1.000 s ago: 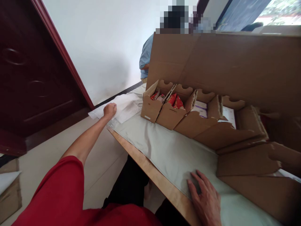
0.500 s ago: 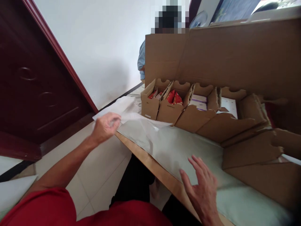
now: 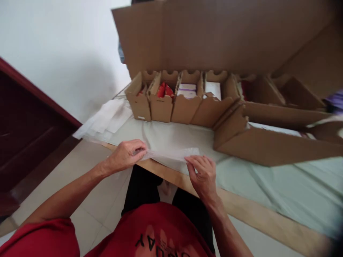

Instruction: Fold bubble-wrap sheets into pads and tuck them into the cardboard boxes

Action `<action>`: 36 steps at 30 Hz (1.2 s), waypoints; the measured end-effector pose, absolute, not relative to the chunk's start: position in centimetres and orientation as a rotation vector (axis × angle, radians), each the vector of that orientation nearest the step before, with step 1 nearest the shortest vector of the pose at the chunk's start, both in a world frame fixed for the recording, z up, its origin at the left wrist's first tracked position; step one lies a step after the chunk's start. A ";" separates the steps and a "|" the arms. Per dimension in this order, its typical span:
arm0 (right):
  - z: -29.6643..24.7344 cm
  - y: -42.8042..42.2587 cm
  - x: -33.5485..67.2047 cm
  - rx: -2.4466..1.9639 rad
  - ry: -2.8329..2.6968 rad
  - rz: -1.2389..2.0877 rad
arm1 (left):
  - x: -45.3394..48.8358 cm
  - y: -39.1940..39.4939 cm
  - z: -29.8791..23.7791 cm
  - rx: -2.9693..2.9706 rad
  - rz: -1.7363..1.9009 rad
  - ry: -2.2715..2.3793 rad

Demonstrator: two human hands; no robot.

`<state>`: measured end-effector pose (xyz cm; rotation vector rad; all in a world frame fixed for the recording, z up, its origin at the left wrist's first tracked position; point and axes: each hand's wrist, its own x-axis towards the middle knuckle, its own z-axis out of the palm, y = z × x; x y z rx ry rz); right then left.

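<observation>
A thin, see-through plastic bag (image 3: 168,156) is stretched between my two hands over the front edge of the table. My left hand (image 3: 125,154) pinches its left end. The fingertips of my right hand (image 3: 202,173) are closed on its right side, near the far corner. More flat plastic bags (image 3: 107,117) lie in a loose pile at the table's left end, beyond my left hand.
Open cardboard bins stand in a row; one holds red packets (image 3: 164,90), another white and purple boxes (image 3: 187,91). A larger cardboard box (image 3: 281,142) is at the right. Behind rises a cardboard panel (image 3: 200,35). Pale cloth (image 3: 268,178) covers the tabletop.
My left hand has drawn the plastic bag rightward from the pile. My right hand, open before, has closed on the bag's other side. The view has turned to the right.
</observation>
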<state>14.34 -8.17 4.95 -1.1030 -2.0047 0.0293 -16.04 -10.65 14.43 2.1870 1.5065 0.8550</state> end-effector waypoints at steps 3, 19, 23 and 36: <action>7.0 -9.1 16.3 -1.260 -1.899 -0.011 | -15.4 -8.3 13.5 2.313 0.840 1.596; 7.0 -12.6 21.0 -1.228 -2.078 0.013 | -9.1 -7.8 8.7 2.600 0.101 1.141; 5.6 -10.3 22.8 -1.270 -2.075 -0.020 | -12.9 -5.2 8.8 2.603 0.040 1.375; 8.9 -9.2 21.3 -1.193 -1.963 -0.150 | -14.5 -8.0 10.2 2.931 0.961 1.676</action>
